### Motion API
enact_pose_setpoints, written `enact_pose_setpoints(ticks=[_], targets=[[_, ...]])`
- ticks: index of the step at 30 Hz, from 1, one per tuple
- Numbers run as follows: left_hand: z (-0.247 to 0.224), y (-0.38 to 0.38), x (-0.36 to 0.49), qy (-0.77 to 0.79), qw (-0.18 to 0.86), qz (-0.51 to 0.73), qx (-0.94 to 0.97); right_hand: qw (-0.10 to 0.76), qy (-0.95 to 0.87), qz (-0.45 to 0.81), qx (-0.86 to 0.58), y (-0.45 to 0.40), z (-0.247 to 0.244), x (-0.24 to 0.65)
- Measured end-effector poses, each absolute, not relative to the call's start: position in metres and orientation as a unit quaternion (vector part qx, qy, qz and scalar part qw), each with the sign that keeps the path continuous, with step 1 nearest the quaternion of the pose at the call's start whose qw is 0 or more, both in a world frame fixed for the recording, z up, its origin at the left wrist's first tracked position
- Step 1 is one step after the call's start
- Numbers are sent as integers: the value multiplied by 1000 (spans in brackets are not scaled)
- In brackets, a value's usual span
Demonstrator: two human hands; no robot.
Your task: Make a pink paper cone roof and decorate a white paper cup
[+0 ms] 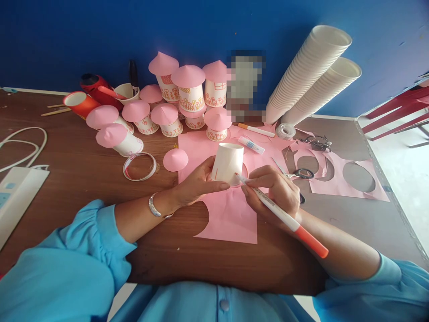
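A white paper cup (229,160) stands upside down in my left hand (197,182), whose fingers wrap round its left side and base. Two short red marks show on the cup, one at the lower left and one at the pen's tip. My right hand (273,190) is closed on a white marker (279,213) with an orange-red end, its tip touching the cup's lower right. Beneath the cup lies pink paper (234,219). Behind it are several decorated cups with pink cone roofs (188,77), and a loose pink cone (176,159) lies at the left.
Two tall stacks of cups (310,67) lean on the blue wall at the right. Scissors (301,173), a glue stick (251,145) and cut pink scraps (346,176) lie nearby. A paper ring (140,166) and a power strip (22,192) are at the left.
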State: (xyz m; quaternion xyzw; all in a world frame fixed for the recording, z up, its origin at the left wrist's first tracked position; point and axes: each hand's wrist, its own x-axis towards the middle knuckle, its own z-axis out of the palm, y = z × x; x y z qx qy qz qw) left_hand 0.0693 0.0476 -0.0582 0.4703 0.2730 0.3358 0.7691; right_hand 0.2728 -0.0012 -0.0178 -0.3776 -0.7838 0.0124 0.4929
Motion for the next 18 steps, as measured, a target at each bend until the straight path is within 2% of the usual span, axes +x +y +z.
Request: enact_pose_setpoints(ticks=[18], targets=[[-56,47,69,273,776,338,458,443,-808,98,-375,-5,-8,274]])
